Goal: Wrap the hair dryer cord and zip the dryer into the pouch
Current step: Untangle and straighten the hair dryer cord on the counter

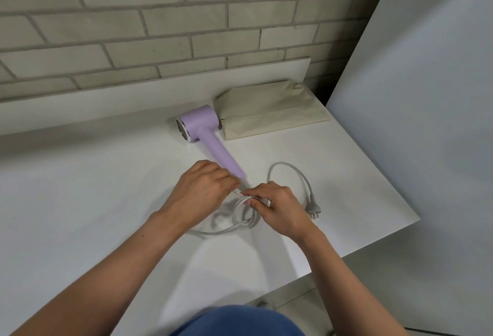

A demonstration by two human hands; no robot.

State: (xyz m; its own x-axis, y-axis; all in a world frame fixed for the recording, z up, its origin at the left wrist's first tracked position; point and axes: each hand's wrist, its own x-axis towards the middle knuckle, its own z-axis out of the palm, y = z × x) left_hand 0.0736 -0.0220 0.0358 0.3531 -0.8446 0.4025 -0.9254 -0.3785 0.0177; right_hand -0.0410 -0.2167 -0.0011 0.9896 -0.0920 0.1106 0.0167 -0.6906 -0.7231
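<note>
A lilac hair dryer (205, 133) lies on the white table (80, 189), its handle pointing toward me. Its pale grey cord (242, 219) is gathered into small loops just below the handle's end. My right hand (277, 209) pinches the top of those loops. My left hand (202, 191) sits beside the handle's end, fingers curled on the cord where it meets the loops. A free stretch of cord (290, 169) arcs right and ends in the plug (314, 211), lying flat. The beige fabric pouch (269, 110) lies behind the dryer, touching its head.
A brick wall (160, 29) with a low white ledge runs along the back of the table. A large pale panel (426, 122) stands to the right, past the table's right edge. The floor shows below the table's near right corner.
</note>
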